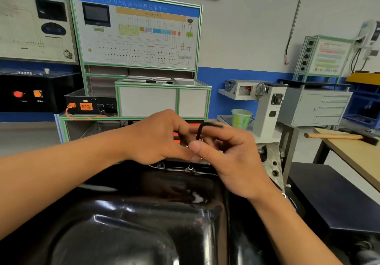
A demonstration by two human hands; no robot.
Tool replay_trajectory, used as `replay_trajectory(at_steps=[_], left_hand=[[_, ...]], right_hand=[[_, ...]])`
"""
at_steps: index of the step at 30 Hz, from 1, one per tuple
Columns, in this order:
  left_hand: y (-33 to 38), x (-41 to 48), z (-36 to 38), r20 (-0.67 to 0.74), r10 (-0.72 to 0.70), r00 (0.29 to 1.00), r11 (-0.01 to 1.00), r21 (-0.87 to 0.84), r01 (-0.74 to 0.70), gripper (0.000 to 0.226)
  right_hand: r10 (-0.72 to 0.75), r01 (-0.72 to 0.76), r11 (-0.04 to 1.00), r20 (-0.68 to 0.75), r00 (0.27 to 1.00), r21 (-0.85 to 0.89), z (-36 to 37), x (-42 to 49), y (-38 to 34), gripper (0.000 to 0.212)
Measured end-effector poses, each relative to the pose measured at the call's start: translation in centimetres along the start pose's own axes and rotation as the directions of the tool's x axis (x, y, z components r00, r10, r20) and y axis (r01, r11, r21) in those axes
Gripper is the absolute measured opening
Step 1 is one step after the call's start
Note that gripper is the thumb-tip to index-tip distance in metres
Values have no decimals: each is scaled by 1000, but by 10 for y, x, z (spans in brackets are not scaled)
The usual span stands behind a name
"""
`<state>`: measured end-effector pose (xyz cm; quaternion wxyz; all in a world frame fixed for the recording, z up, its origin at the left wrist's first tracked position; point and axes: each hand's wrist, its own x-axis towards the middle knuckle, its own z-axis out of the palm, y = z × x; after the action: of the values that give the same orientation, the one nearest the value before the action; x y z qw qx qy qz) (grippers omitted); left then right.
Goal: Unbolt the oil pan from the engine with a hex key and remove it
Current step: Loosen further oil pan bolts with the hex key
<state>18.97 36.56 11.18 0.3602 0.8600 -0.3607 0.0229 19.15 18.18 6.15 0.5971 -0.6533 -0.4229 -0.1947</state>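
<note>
From the head camera, the hex key (199,133) is held in the air over the far rim of the glossy black oil pan (144,213), which fills the lower foreground. The key's long arm stands nearly upright and its short arm points right from the bend at the top. The right hand (232,162) pinches the long arm between thumb and fingers. The left hand (156,137) curls its fingers in against the key's lower stretch; the right thumb hides whether it truly grips. Just below the hands, a small round fitting (190,168) sits on the pan's flange. The grey engine block (271,162) rises just right of the pan. Behind stand a training board (135,32) and a green cup (241,117), and a hammer (333,135) lies on the wooden table (353,155) at right.
</note>
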Motion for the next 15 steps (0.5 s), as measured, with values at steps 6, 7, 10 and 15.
replay_trajectory(at_steps=[6,7,10,15], left_hand=[[0,3,5,-33,21,999,997,71,-19,21],[1,2,3,-7,24,1000,999,49,-24,11],[0,-3,-4,73,31,997,1000,-4,-31,26],[2,-5,-2,24,14,1000,999,40,-15,14]], right_hand=[[-3,6,1000,-129,992,26,2,0,2,10],[-4,6,1000,-122,992,15,2,-1,3,8],[-20,19,999,-35,999,-47,0,-1,4,16],[7,-5,999,38,999,-45,0,-1,2,18]])
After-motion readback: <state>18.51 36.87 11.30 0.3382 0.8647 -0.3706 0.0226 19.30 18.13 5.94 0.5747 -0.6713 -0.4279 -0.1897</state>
